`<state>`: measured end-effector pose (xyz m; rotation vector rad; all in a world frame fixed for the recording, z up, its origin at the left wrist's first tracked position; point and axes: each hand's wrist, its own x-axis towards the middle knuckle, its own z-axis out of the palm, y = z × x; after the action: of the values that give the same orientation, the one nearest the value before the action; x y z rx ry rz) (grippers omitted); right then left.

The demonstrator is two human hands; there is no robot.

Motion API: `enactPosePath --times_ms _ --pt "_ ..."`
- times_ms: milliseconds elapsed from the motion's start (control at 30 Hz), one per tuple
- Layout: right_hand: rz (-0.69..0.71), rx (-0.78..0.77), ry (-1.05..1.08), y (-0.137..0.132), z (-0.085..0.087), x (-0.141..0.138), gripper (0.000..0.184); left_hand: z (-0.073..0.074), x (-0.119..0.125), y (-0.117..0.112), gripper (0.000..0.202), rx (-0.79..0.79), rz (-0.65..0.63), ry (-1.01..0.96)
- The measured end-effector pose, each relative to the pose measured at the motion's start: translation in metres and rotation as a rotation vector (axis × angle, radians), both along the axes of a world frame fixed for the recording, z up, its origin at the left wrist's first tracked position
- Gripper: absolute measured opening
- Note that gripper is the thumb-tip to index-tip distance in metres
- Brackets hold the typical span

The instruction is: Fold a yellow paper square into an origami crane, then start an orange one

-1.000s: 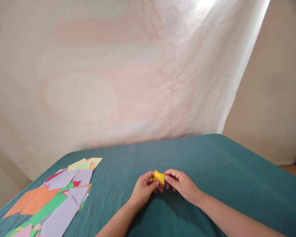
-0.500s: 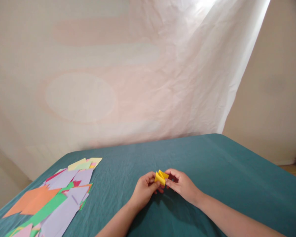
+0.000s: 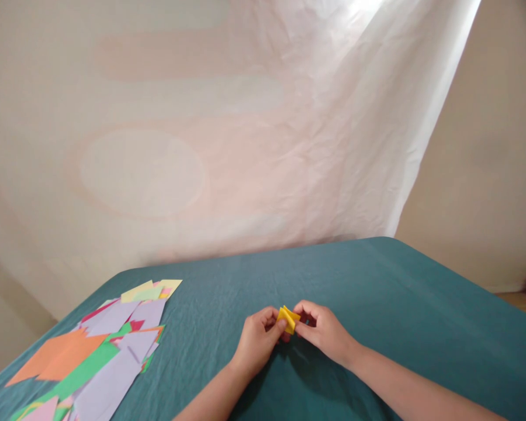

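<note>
A small piece of folded yellow paper (image 3: 288,319) is held between my two hands, just above the green cloth. My left hand (image 3: 260,337) pinches its left side, the thumb lying on the near face. On the other side, my right hand (image 3: 324,328) has thumb and index finger closed at the paper's right edge. Pointed flaps stick up at the top of the fold. The fingers behind the paper are partly hidden.
The table is covered with a dark green cloth (image 3: 210,327). A spread of coloured paper pieces (image 3: 109,386), lilac, orange, green, pink and pale yellow, lies on the left side. Behind the table hangs a pale sheet (image 3: 245,146).
The yellow paper has turned slightly and its flaps sit closer together. My left hand has shifted a little to the right; my right hand is nearly where it was.
</note>
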<state>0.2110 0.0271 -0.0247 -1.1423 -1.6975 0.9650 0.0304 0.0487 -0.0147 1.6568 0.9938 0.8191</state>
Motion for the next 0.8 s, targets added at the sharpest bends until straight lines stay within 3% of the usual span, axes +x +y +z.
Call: enactPosePath --times_ms 267,567,800 --pt "0.018 -0.014 0.017 -0.0003 0.0001 -0.0005 0.019 0.0038 0.0022 -0.0038 0.012 -0.002 -0.022 -0.012" --pt "0.030 -0.037 0.020 0.0005 -0.0026 -0.0001 0.023 -0.0013 0.0047 -0.0029 0.018 -0.109 -0.052 -0.051" --pt "0.011 -0.015 0.020 0.0006 -0.0007 -0.0001 0.022 0.0038 0.0019 -0.0036 0.029 -0.144 -0.111 -0.111"
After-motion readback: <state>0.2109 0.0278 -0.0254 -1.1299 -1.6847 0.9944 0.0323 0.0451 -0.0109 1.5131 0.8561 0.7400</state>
